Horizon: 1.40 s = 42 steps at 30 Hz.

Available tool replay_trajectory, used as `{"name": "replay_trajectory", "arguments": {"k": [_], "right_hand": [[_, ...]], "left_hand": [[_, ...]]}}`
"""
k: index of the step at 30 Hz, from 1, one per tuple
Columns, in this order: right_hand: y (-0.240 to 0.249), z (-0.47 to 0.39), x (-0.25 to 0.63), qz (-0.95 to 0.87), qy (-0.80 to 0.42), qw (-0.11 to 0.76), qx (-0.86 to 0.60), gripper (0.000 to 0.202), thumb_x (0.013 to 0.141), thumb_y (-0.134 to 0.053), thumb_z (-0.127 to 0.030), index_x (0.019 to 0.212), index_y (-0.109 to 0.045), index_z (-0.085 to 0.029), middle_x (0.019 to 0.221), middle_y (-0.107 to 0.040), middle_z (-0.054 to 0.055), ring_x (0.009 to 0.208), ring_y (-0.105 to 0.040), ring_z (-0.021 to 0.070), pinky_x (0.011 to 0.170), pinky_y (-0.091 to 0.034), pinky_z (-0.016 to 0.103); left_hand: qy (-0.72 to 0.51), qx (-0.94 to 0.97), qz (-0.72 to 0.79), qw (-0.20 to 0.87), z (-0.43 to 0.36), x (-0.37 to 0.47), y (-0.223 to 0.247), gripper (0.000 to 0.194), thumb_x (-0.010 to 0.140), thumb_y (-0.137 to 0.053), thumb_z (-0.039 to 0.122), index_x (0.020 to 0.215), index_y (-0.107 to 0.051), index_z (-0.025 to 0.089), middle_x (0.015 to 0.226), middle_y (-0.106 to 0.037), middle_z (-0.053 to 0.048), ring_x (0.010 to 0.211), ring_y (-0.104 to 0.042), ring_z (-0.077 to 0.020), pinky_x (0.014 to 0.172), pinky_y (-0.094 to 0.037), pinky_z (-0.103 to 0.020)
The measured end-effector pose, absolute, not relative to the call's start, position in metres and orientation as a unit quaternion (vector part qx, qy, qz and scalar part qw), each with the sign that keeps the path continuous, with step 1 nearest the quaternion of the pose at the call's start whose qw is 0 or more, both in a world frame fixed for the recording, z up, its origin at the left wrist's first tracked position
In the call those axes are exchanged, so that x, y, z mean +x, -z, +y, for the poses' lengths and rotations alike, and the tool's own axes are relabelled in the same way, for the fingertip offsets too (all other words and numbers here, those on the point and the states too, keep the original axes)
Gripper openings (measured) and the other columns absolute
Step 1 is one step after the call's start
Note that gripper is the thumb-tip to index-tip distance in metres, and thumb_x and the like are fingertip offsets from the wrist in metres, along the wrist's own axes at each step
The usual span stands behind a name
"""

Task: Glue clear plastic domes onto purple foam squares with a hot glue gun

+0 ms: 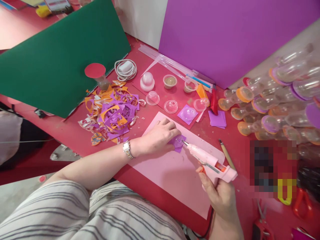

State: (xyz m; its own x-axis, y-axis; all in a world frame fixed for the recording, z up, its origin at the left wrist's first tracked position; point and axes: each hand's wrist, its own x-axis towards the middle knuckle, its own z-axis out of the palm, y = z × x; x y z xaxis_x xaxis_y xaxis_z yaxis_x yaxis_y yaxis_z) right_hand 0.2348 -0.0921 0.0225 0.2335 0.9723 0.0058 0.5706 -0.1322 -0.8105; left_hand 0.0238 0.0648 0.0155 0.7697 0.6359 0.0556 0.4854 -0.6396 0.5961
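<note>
My right hand [220, 190] is wrapped round the handle of a pink glue gun [206, 158]. The gun's metal tip meets the edge of a small clear plastic lid [178, 141] lying on a purple paper square [178, 149]. My left hand [163, 135], with a watch at the wrist, has its fingers together at the left edge of that paper and lid, pinching or pressing them on the pink mat [162, 170]. Just beyond, another domed lid [188, 113] rests on a purple square. More clear lids [171, 106] lie near it.
Purple and orange paper scraps [115, 113] are heaped at the left. Stacked plastic bottle shapes [272, 106] stand at the right. A craft knife [227, 155] lies beside the mat; red-handled scissors [303, 203] are lower right. Green [65, 56] and purple boards [225, 36] stand behind.
</note>
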Motion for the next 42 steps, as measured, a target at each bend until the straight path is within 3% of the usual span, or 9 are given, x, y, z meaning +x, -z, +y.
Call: {"name": "replay_trajectory", "arguments": {"k": [7, 35, 42], "right_hand": [[-0.021, -0.093, 0.237, -0.555, -0.277, 0.347, -0.704, 0.028, 0.088, -0.061, -0.046, 0.082, -0.069, -0.019, 0.066, -0.071, 0.004, 0.056, -0.066, 0.0183, 0.054, -0.052, 0.025], [-0.024, -0.094, 0.234, -0.566, -0.272, 0.344, -0.698, 0.033, 0.089, -0.059, -0.051, 0.081, -0.067, -0.020, 0.067, -0.070, 0.004, 0.058, -0.066, 0.0184, 0.057, -0.053, 0.026], [-0.020, -0.094, 0.240, -0.580, -0.284, 0.341, -0.684, 0.027, 0.088, -0.061, -0.045, 0.080, -0.067, -0.020, 0.065, -0.069, 0.004, 0.056, -0.066, 0.0180, 0.054, -0.053, 0.024]], "left_hand": [[-0.125, 0.894, 0.310, 0.298, 0.064, 0.025, -0.019, 0.034, 0.087, -0.066, 0.037, 0.113, -0.065, 0.016, 0.103, -0.061, -0.011, 0.098, -0.048, -0.0254, 0.087, -0.041, -0.038], [-0.146, 0.895, 0.319, 0.276, 0.067, 0.024, -0.010, 0.033, 0.083, -0.070, 0.037, 0.109, -0.067, 0.017, 0.100, -0.059, -0.009, 0.096, -0.048, -0.0244, 0.086, -0.042, -0.037], [-0.143, 0.892, 0.321, 0.284, 0.066, 0.024, -0.010, 0.034, 0.084, -0.069, 0.035, 0.112, -0.066, 0.017, 0.102, -0.060, -0.009, 0.097, -0.048, -0.0246, 0.088, -0.043, -0.038]]}}
